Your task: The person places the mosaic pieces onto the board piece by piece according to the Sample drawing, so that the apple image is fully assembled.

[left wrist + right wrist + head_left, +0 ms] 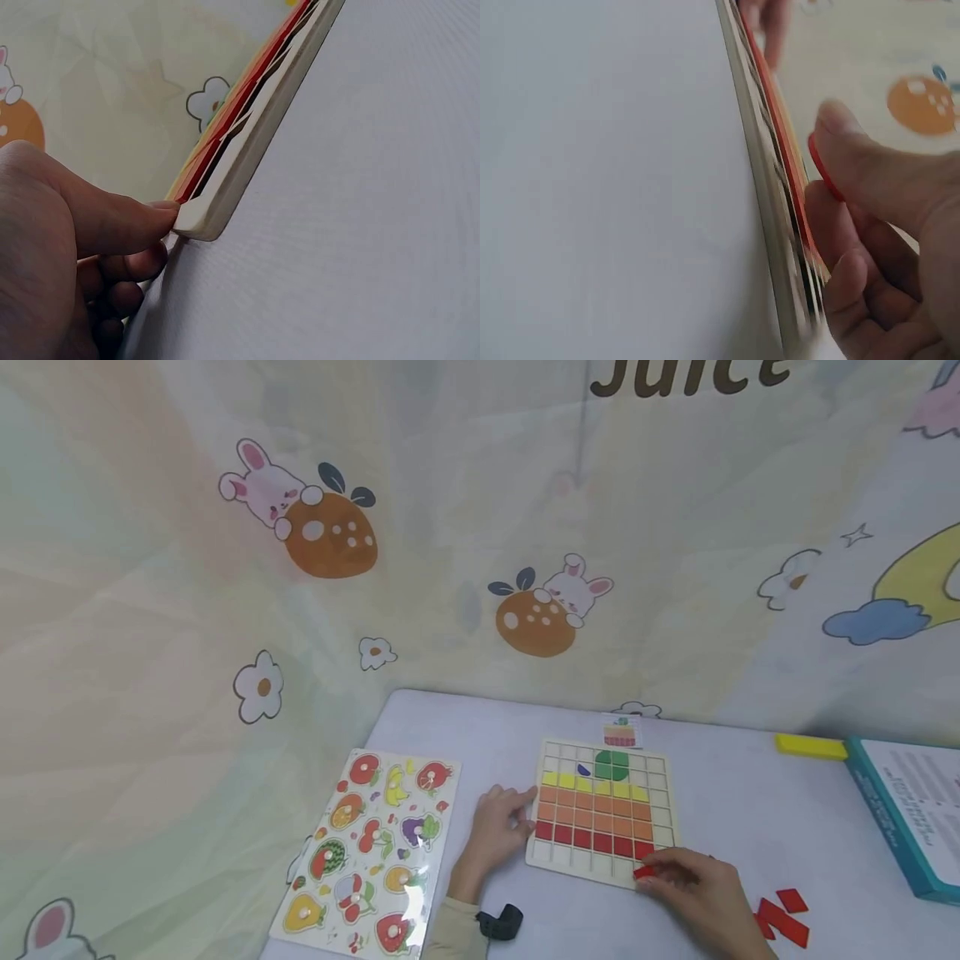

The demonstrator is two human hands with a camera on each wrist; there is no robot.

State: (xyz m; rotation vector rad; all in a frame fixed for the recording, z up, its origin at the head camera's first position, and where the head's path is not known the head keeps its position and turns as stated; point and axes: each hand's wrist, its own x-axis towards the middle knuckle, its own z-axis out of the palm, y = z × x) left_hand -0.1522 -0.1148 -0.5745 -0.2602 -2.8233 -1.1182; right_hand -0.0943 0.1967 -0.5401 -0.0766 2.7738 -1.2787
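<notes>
A pale wooden grid board point(534, 853) lies on the table, with rows of yellow, orange and red tiles. Green pieces point(612, 765) and a small blue piece point(583, 770) sit near its top. My left hand point(495, 828) steadies the board's left edge, index finger stretched along it; in the left wrist view the thumb point(131, 225) touches the near corner. Between thumb and finger my right hand point(693, 885) pinches a red tile point(643, 872) over the lower right of the grid. That tile shows edge-on in the right wrist view point(823, 171).
Several loose red tiles point(783, 923) lie to the right of my right hand. A fruit-picture board point(300, 893) is on the left. Behind the grid stands a small picture card point(621, 732). A teal-edged box point(885, 827) and a yellow block point(810, 746) lie at the right.
</notes>
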